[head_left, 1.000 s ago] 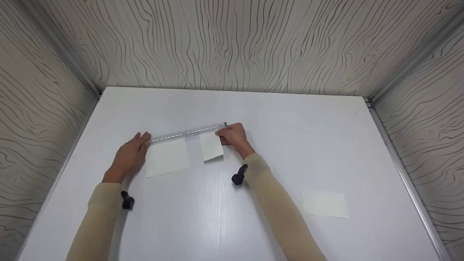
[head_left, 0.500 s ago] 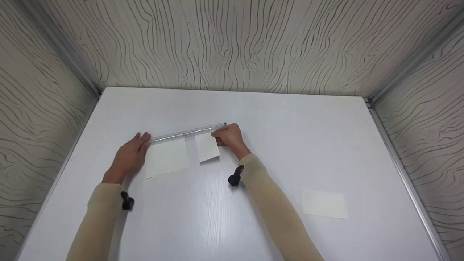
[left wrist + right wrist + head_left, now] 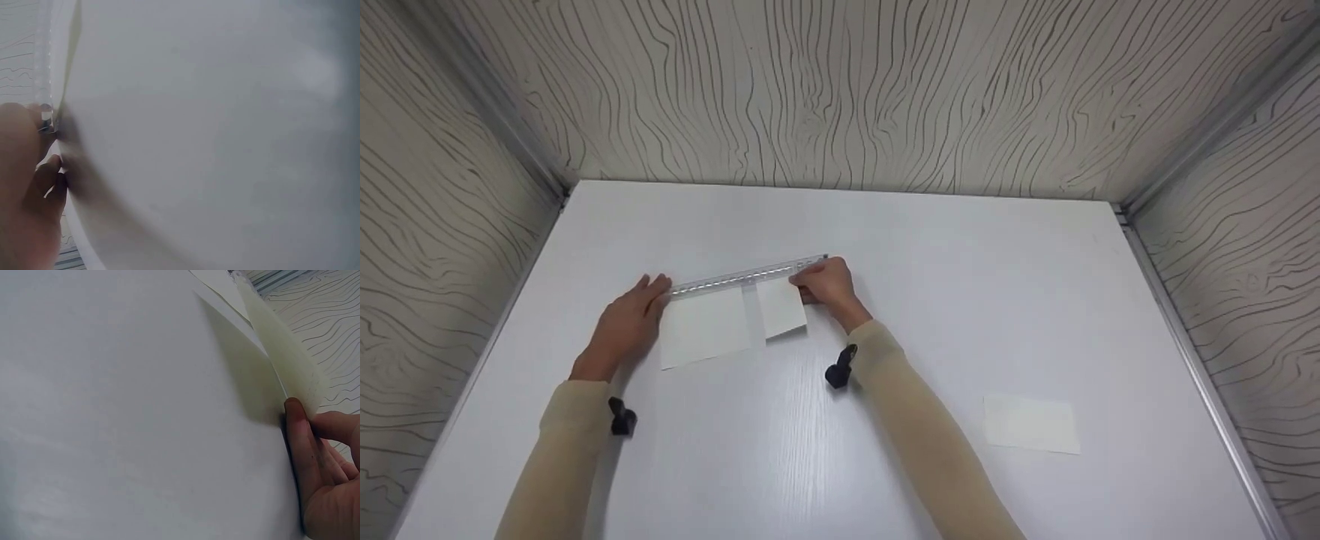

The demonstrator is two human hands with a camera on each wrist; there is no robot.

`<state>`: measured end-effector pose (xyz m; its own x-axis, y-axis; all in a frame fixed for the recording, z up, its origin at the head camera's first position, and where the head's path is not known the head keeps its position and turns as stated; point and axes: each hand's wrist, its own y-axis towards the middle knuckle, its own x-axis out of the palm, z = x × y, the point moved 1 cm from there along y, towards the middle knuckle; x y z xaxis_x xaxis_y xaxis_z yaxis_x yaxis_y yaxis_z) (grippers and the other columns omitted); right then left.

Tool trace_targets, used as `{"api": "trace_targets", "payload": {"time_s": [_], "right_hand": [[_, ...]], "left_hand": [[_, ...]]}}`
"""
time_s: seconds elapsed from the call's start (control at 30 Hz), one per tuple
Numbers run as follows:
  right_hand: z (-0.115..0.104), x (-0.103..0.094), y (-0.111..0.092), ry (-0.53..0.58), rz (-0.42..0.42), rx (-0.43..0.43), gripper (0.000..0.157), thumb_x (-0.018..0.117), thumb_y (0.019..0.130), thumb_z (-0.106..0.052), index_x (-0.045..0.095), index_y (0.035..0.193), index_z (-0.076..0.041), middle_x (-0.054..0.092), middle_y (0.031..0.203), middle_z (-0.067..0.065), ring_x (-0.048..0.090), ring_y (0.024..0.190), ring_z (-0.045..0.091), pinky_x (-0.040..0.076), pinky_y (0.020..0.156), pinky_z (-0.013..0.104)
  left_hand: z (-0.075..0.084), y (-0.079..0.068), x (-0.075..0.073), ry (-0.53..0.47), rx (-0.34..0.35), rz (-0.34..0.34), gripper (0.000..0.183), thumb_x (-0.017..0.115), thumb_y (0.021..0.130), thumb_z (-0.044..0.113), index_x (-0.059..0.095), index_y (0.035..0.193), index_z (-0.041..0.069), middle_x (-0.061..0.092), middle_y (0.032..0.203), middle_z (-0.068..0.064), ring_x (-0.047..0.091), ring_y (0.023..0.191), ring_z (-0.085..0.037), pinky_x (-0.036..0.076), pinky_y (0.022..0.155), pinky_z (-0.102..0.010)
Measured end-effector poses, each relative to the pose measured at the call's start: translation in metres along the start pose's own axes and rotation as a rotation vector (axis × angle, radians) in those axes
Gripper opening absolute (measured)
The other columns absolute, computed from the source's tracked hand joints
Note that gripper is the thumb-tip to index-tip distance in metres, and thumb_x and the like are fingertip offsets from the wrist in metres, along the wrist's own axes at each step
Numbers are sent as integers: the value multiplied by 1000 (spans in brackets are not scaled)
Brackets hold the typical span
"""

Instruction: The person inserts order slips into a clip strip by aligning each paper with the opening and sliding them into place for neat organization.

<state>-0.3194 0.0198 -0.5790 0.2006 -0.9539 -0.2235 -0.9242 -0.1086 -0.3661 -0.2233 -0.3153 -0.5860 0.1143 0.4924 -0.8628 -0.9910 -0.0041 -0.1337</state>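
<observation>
Since the earlier frames your right hand [image 3: 826, 283] has slid the small cream paper strip [image 3: 781, 307] leftward along the ruler, so it now lies just beside the larger sheet with only a narrow gap between them; your left hand has stayed where it was.

Starting at the left, your left hand [image 3: 626, 324] lies with fingers fairly straight on the white tabletop [image 3: 930, 262], its fingertips touching the left end of the clear plastic ruler [image 3: 746, 274]. In the left wrist view the fingers [image 3: 48, 174] look loosely bent against the ruler's end. The ruler's long axis runs left to right across the tabletop, its right end angled slightly farther from you. Its graduation marks show as a pale row, but no numbers or brand can be read.

Below the ruler, the larger cream rectangular paper sheet [image 3: 703, 327] lies flat with its top edge against the ruler. Next comes the small strip, its long axis pointing away from the ruler toward you, its lower edge lifted a little off the tabletop.

Your right hand pinches the strip's upper right corner at the ruler's right end; the right wrist view shows a fingertip [image 3: 297, 417] pressed against the raised paper [image 3: 281, 354].

Well apart at the lower right lies another cream rectangular sheet [image 3: 1030, 424], flat and blank.
</observation>
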Motion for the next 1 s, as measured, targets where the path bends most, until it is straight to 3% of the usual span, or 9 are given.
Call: {"api": "trace_targets", "payload": {"time_s": [0.33, 1.0], "right_hand": [[-2, 14, -2, 10, -30, -34, 18, 78, 93, -10, 79, 104, 5, 81, 95, 15, 77, 72, 11, 68, 68, 23], [-3, 24, -7, -52, 9, -87, 17, 77, 95, -11, 80, 105, 2, 81, 98, 14, 76, 73, 12, 67, 66, 23]], "left_hand": [[1, 1, -1, -15, 6, 19, 54, 35, 116, 40, 35, 165, 18, 32, 173, -10, 24, 163, -39, 22, 133, -64], [1, 2, 1, -2, -9, 12, 54, 34, 116, 41, 35, 165, 19, 32, 173, -13, 25, 162, -42, 23, 132, -65]]}}
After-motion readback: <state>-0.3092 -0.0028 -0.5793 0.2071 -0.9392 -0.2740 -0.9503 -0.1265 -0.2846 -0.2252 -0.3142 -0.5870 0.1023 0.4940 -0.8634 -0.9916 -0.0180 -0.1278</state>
